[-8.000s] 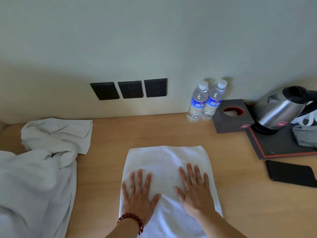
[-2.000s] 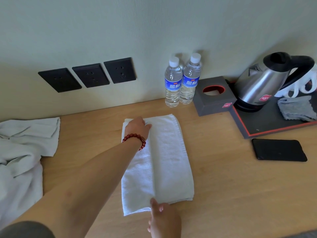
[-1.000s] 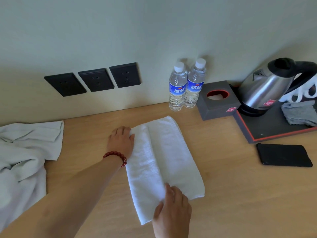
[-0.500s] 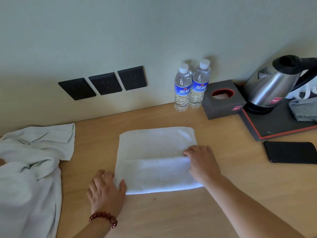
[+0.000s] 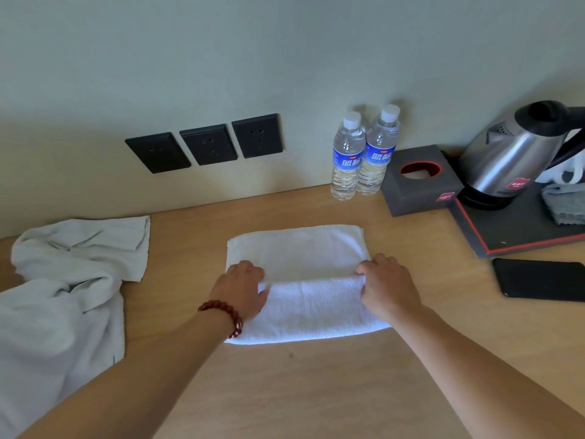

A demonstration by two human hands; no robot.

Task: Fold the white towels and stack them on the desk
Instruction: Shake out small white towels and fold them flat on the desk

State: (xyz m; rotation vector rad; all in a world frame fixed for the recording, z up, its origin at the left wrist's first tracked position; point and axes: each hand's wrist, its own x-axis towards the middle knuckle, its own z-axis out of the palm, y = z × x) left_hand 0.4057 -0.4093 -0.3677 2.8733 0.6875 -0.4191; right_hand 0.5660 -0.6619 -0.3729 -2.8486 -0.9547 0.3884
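Note:
A white towel (image 5: 304,280) lies folded on the wooden desk (image 5: 316,391), its long side across my view, with the near half doubled over the far half. My left hand (image 5: 243,288), with a red bead bracelet at the wrist, grips the left end of the folded flap. At the flap's right end my right hand (image 5: 384,285) pinches the edge with curled fingers. A heap of unfolded white towels (image 5: 63,286) lies at the desk's left side.
Two water bottles (image 5: 362,153) stand against the wall. To their right are a grey tissue box (image 5: 421,180) and a steel kettle (image 5: 519,153) on a black tray (image 5: 522,232) with a grey cloth (image 5: 566,204). A black phone (image 5: 541,278) lies at right. Three sockets (image 5: 205,144) are on the wall.
The towel was turned from lengthwise to crosswise a second ago. Since half a second ago my left hand has come up from the near left corner onto the flap's left end.

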